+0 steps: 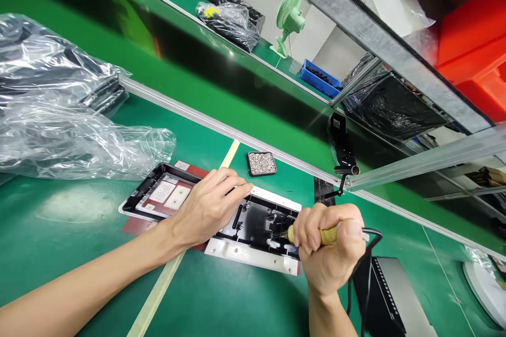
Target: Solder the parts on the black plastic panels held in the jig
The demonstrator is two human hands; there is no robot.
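A black plastic housing (256, 222) with white side strips lies on a reddish-brown mat in front of me. My left hand (215, 201) lies across the housing's left part, fingers stretched toward its far edge, thumb hidden. In my right hand (330, 245) is a corded soldering iron (291, 234) with a yellow handle. Its tip points left and down into the housing, close to a small white piece (272, 243); contact is hard to make out. A black frame (148, 214) with a pale rim sits left of my left hand, over the mat.
Beyond the housing lies a small black tray (261, 164) of grainy material. Clear plastic bags (79, 131) cover the left. A black bracket (340, 147) stands near the metal rail. At lower right are the iron's cord (369, 274) and a black-and-grey panel (399, 295).
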